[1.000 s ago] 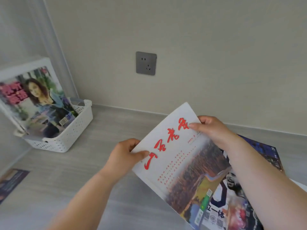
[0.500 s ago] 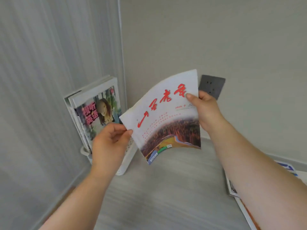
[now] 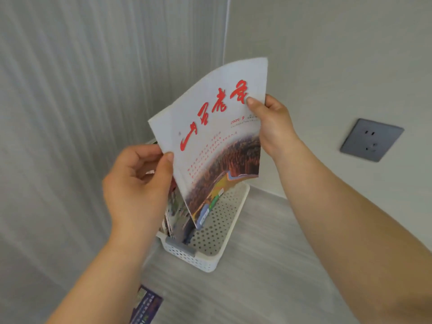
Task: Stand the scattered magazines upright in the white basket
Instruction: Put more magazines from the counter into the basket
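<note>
I hold a white magazine with red characters (image 3: 215, 136) upright over the white perforated basket (image 3: 224, 235), its lower corner dipping inside the rim. My left hand (image 3: 138, 183) pinches the magazine's left edge between thumb and fingers. My right hand (image 3: 268, 122) grips its upper right edge, thumb on the cover. Other magazines (image 3: 173, 211) stand in the basket's left side, mostly hidden behind my left hand and the held magazine.
The basket sits in a corner, grooved wall panels to the left and a plain wall behind. A grey wall socket (image 3: 371, 140) is at the right. A dark purple magazine (image 3: 146, 307) lies on the grey surface near the bottom edge.
The magazine came up off the pile at the right and moved left to the basket. It now hangs over the basket with its lower corner inside.
</note>
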